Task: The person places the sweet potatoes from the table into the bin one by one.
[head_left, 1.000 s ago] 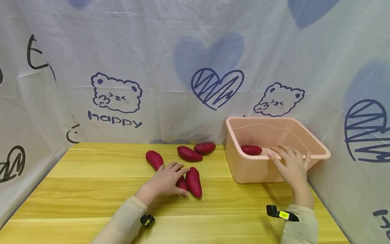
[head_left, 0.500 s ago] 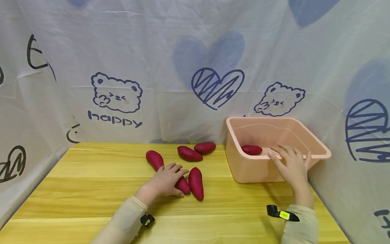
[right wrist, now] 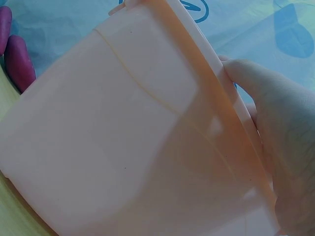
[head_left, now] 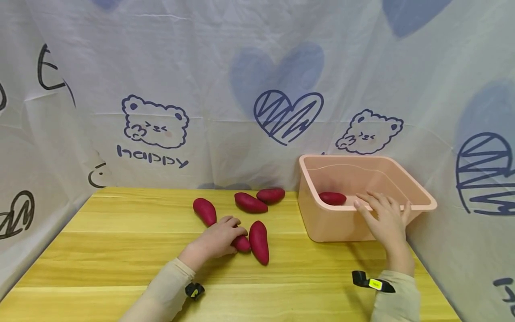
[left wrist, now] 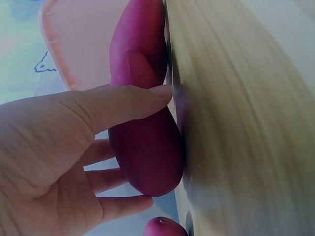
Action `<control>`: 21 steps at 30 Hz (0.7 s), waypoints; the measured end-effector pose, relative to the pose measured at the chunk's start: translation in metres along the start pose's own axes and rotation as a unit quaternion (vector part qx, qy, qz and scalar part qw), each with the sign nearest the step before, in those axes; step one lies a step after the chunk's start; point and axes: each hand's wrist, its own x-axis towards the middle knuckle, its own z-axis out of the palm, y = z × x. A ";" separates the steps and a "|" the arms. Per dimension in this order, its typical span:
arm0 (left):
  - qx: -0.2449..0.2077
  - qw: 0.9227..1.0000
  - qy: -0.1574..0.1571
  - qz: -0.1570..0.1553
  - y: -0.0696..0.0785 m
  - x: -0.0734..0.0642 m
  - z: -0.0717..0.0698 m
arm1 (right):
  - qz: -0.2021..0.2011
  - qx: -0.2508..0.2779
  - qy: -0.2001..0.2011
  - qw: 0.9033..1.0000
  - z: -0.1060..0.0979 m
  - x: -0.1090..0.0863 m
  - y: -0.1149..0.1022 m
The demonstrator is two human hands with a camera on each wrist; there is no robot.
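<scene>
My left hand [head_left: 215, 238] holds a dark red sweet potato [head_left: 242, 244] low over the wooden table. In the left wrist view the thumb crosses the near side of this sweet potato [left wrist: 147, 157], and the other fingers lie behind it. Another sweet potato [head_left: 259, 242] lies just to its right, and one more [head_left: 204, 211] lies beyond the hand at the left. My right hand [head_left: 384, 219] grips the near rim of a pink plastic bin [head_left: 334, 223], its fingers bent over the edge. Inside the bin, at the left, is a single sweet potato [head_left: 332, 198].
Two sweet potatoes, one [head_left: 250, 203] in front of the other [head_left: 271, 195], lie at the back of the table [head_left: 132, 250]. A printed white curtain [head_left: 221, 134] hangs behind and along both sides. The bin stands at the table's back right.
The left thumb and fingers have closed around the sweet potato under that hand. The sweet potato beside it has shifted slightly right. My right hand has stayed on the bin.
</scene>
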 end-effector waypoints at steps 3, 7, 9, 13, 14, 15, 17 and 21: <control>0.002 1.000 0.009 0.003 -0.001 0.000 0.001 | 0.000 0.001 0.000 1.000 0.000 0.000 0.000; 0.004 1.000 0.015 0.004 -0.001 0.001 0.000 | 0.001 0.002 0.000 1.000 0.001 0.000 0.001; 0.007 1.000 0.019 0.007 -0.001 0.001 -0.001 | 0.001 0.002 0.001 1.000 0.001 0.001 0.001; 0.013 0.999 0.037 0.017 -0.002 0.000 -0.003 | 0.002 0.002 -0.001 1.000 0.001 0.001 0.000; 0.016 0.999 0.041 0.019 -0.002 0.000 -0.003 | 0.002 0.002 -0.002 1.000 0.001 0.001 0.000; 0.017 0.999 0.047 0.022 -0.002 0.000 -0.004 | 0.002 0.003 -0.002 1.000 0.001 0.001 0.000; 0.019 0.998 0.057 0.023 -0.002 0.000 -0.005 | 0.001 0.003 -0.002 1.000 0.000 0.001 0.000; 0.012 0.997 0.073 0.024 0.000 0.000 -0.010 | -0.001 0.003 0.000 1.000 -0.001 0.000 -0.001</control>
